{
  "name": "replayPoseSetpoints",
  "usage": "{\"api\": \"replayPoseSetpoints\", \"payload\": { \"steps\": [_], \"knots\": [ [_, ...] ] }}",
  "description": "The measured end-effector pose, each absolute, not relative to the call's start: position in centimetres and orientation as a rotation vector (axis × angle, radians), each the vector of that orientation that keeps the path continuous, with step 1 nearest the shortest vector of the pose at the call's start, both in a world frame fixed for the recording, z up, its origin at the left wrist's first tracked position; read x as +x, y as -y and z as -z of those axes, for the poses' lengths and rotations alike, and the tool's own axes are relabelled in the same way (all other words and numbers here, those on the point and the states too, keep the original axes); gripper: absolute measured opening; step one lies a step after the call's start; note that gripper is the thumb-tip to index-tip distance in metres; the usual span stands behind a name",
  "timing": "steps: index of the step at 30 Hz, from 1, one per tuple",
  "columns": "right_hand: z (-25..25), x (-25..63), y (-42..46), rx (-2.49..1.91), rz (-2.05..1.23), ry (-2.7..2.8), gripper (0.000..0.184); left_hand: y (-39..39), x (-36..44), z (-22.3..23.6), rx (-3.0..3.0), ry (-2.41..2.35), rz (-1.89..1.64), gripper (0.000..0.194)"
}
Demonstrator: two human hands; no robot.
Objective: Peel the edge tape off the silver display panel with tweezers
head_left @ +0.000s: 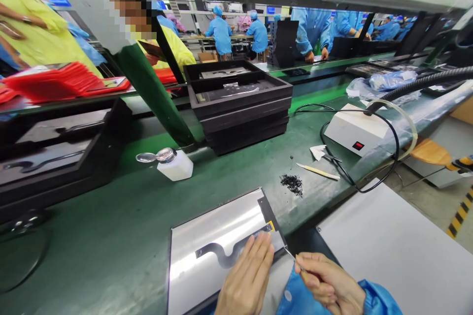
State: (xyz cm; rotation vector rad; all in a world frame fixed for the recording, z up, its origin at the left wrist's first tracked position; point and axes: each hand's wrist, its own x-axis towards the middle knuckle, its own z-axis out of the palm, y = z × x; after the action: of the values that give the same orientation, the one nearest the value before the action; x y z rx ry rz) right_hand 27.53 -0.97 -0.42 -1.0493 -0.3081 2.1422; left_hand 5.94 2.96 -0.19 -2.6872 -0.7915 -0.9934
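A flat display panel (210, 226) with a silvery back and dark edges lies on the green bench in front of me. A curved black flex cable (223, 256) runs across its back, ending near a small yellow-edged piece at the right. My left hand (247, 275) rests flat on the panel, fingers stretched out over part of the cable. In my right hand (325, 278) is a slim metal-tipped tool (290, 253), pinched between thumb and fingers. Its tip meets the panel's right edge near the lower corner; most of the handle is hidden.
Beyond the panel lie black scraps (291, 184), a yellow-handled knife (318, 172) and a white dispenser bottle (176, 165) with its lid up. Black trays (244, 118) are stacked behind. A white box (356, 128) with hose and cable stands right. Co-workers work across the bench.
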Motion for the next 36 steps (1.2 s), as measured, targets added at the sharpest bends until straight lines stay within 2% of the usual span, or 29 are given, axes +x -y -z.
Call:
{"api": "replayPoseSetpoints", "payload": {
  "steps": [10, 16, 36],
  "knots": [
    [0.7, 27.2, 1.1, -1.025, -2.116, 0.275, 0.037, -2.9, 6.0, 0.3, -2.699, 0.803, 1.013, 0.033],
    [0.9, 26.5, 1.7, -1.03, -2.05, 0.207, 0.042, -2.8, 6.0, 0.1, -2.713, 0.826, 1.006, 0.034],
    [2.3, 24.2, 2.6, -0.739, -1.972, 0.067, 0.044, -3.0, 5.7, 0.6, -2.744, 0.81, 0.99, 0.034]
  ]
}}
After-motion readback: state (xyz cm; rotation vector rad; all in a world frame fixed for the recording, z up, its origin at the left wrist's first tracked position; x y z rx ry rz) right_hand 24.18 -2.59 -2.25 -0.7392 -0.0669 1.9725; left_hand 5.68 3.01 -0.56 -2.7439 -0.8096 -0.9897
